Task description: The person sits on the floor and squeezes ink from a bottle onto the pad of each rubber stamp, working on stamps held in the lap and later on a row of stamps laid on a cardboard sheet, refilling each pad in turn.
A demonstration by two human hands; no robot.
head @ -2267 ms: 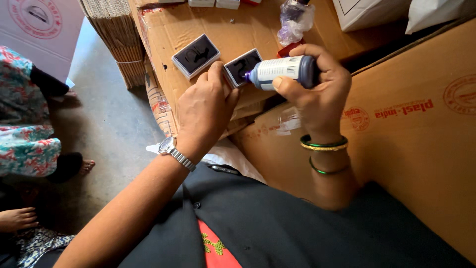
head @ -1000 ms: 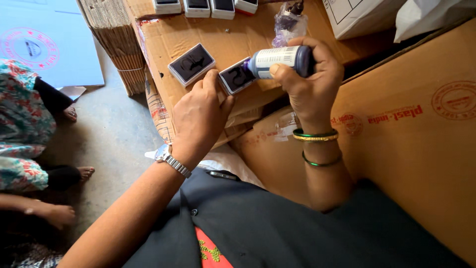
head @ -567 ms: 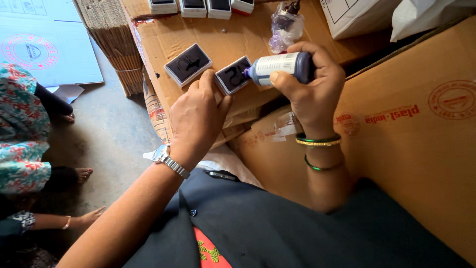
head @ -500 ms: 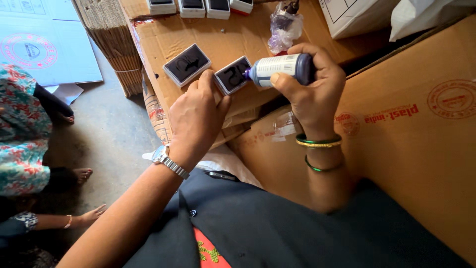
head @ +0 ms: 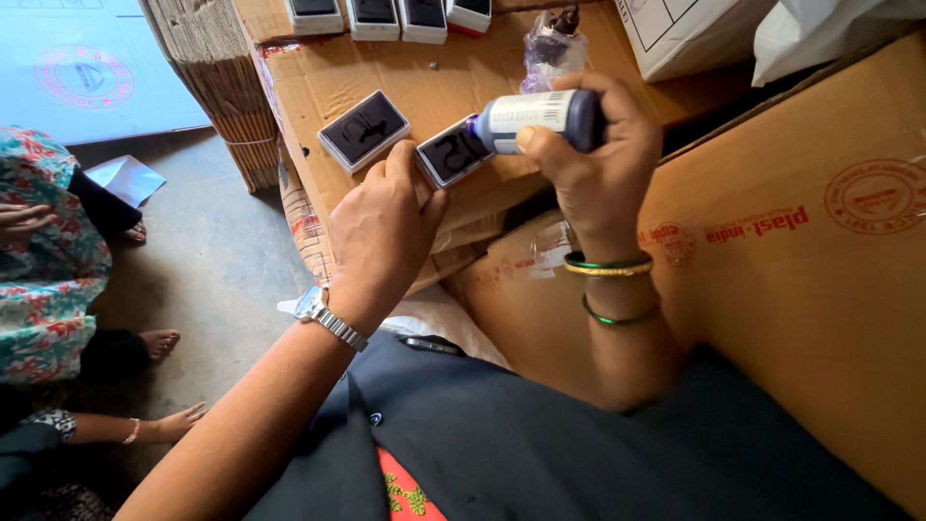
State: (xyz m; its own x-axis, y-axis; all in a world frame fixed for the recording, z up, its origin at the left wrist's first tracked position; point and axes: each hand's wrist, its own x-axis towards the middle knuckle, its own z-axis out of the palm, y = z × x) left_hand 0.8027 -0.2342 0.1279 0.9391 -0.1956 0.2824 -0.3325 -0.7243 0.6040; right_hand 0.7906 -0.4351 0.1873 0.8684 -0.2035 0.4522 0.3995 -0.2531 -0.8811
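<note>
Near: dark garment across the lap, a wristwatch on the left arm, green and gold bangles on the right.

Left hand: fingers curled, steadying the near-left edge of a small open ink pad that sits tilted on the cardboard box top.

Right hand: closed around an ink bottle, white label, dark purple body, held sideways with the nozzle on the pad's dark surface.

Just left of it, a second open ink pad lies flat on the same box.

Big cardboard carton on the right.

Far: row of pads at the box's far edge; small plastic bag behind the bottle.

Far left: another person in floral clothing seated on the floor.
</note>
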